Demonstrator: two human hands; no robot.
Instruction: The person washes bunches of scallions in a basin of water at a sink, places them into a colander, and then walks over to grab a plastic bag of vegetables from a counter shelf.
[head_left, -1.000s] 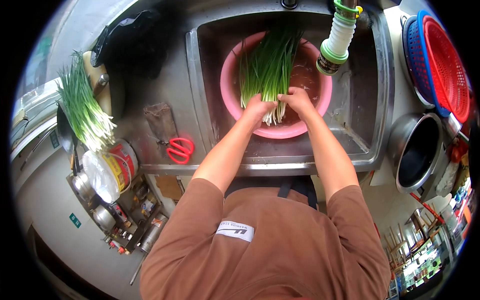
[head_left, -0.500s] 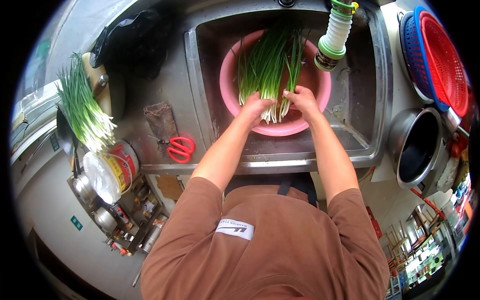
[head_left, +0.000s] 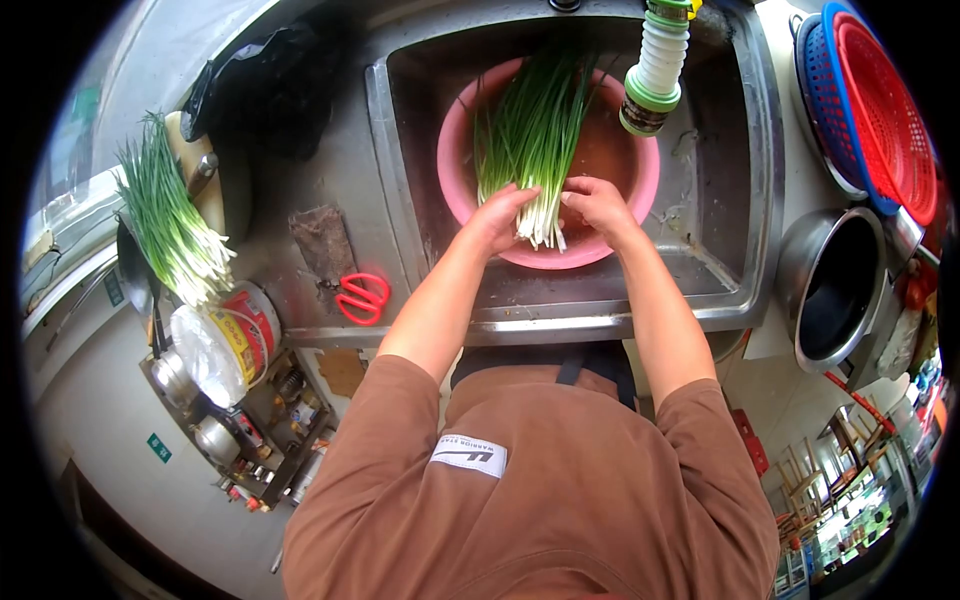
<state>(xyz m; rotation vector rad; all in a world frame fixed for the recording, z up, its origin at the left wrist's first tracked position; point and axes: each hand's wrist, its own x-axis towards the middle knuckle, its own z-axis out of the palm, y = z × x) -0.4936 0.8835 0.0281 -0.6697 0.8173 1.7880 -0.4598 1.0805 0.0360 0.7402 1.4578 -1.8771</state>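
Nearby, spout [head_left: 655, 75] over sink [head_left: 735, 200], red scissors [head_left: 362, 298] — left hand [head_left: 495, 218] clasping stalks [head_left: 535, 140] in basin [head_left: 648, 185], right hand [head_left: 601, 207] narrow beside.

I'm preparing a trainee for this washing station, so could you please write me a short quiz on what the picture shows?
1. True or false: the left hand is near the white ends of the greens in the pink basin.
2. Where is the second bunch of greens?
A) Under the hose
B) Left of the sink
C) Inside the metal bowl on the right
3. Fill in the blank: the blue colander has a ____ colander next to it.

Key: 1. True; 2. B; 3. red
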